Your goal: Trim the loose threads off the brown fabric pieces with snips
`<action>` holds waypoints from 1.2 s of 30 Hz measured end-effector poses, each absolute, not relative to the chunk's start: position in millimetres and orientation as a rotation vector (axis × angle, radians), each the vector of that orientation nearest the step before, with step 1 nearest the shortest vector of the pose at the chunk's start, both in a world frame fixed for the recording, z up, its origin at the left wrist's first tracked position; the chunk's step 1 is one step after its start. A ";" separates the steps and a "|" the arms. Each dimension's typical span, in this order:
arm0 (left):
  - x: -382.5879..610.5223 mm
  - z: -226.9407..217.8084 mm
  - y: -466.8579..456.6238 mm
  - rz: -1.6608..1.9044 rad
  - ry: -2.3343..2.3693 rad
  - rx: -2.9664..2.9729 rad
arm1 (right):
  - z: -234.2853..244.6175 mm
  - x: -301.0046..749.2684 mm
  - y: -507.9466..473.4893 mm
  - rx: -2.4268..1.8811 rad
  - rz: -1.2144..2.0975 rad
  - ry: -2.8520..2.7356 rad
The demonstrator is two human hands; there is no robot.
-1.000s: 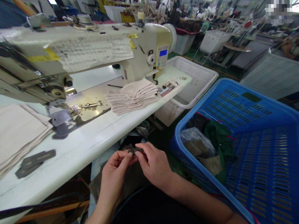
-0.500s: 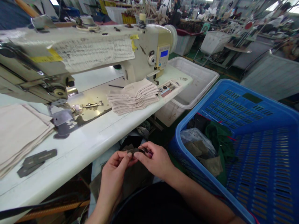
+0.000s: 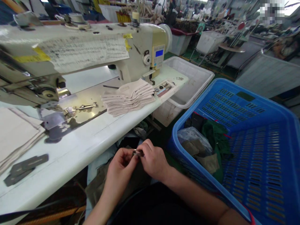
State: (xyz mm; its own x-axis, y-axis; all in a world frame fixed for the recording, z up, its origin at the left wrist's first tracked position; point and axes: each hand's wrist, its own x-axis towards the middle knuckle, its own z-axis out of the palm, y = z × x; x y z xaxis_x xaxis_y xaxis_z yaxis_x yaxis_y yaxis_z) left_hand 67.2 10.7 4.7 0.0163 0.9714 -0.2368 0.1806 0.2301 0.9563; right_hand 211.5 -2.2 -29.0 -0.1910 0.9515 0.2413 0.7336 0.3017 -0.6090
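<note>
My left hand (image 3: 122,162) and my right hand (image 3: 153,161) meet over my lap, in front of the table edge. Both are closed, with thumbs and fingertips pinched around a small dark piece (image 3: 138,153). A pale, metal-like glint shows on it, but its kind is too small to tell, and my fingers cover most of it. Below the hands, olive-brown cloth (image 3: 99,181) is draped across my lap. On the table lie a stack of folded beige fabric pieces (image 3: 128,98), flat beige panels (image 3: 18,134) and dark flat templates (image 3: 25,167).
A sewing machine (image 3: 93,50) stands along the white table (image 3: 93,140). To my right is a blue plastic basket (image 3: 234,93) with green and brown cloth and a clear plastic bag inside. Behind it stands a white bin (image 3: 194,72). Other workstations fill the background.
My right hand has turned and curled more tightly over the fingertips, so less of the dark piece shows. The view has shifted slightly to the right; the table items are unchanged.
</note>
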 end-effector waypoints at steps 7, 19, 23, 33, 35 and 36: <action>76.5 -17.4 37.0 0.695 1.531 1.457 | -38.2 220.5 3.7 -1.463 0.996 -1.317; 89.3 -51.4 78.8 0.739 1.521 1.394 | -40.3 242.1 16.9 -1.103 1.752 -0.531; 93.9 -52.3 81.0 0.721 1.425 1.287 | -39.0 246.9 19.0 -1.088 1.717 -0.643; 100.1 -33.8 69.7 0.643 1.317 1.148 | -58.4 253.7 31.1 -1.449 1.144 -0.975; 101.5 -35.7 69.5 0.627 1.318 1.143 | -59.7 252.4 31.0 -1.420 1.138 -0.987; 101.7 -37.7 70.8 0.630 1.323 1.164 | -58.9 251.4 30.1 -1.420 1.089 -1.004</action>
